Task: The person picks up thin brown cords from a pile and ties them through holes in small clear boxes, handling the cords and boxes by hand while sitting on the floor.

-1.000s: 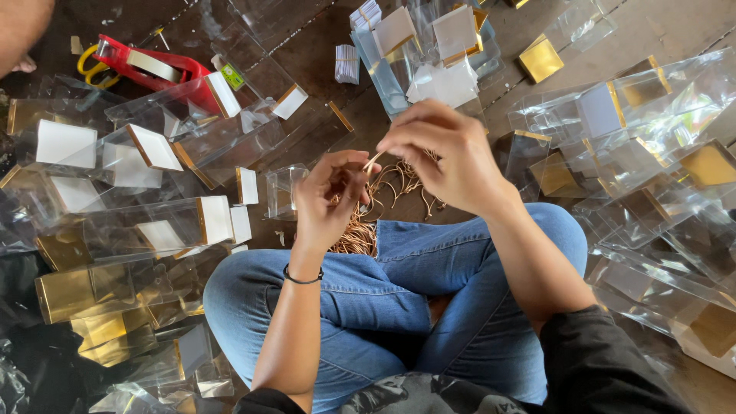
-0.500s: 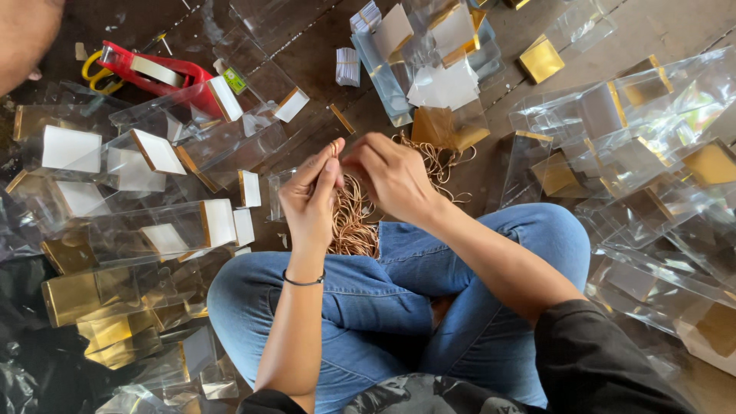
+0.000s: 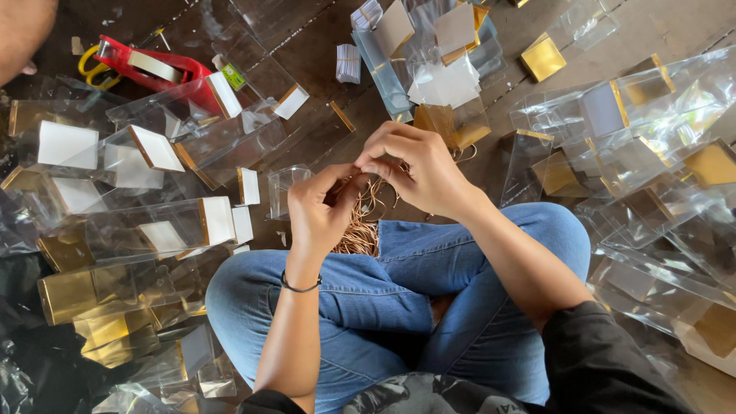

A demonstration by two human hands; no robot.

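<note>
Seated cross-legged in blue jeans [image 3: 383, 299] on the dark wooden floor [image 3: 307, 61], the person brings both hands together above a heap of thin golden cords [image 3: 360, 234] that lies against the knees. The left hand [image 3: 320, 211] and right hand [image 3: 414, 169] each pinch cord strands between curled fingertips. Clear plastic boxes with gold and white bases [image 3: 161, 230] lie all around; a red tape dispenser [image 3: 153, 69] sits near the floor's far left.

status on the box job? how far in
Done: clear boxes with gold or white ends lie piled on the floor to both sides. In hand: left hand and right hand pinch a gold cord above the cord pile. Left: that pile is still sizeable, and flat card inserts sit loose ahead.
</note>
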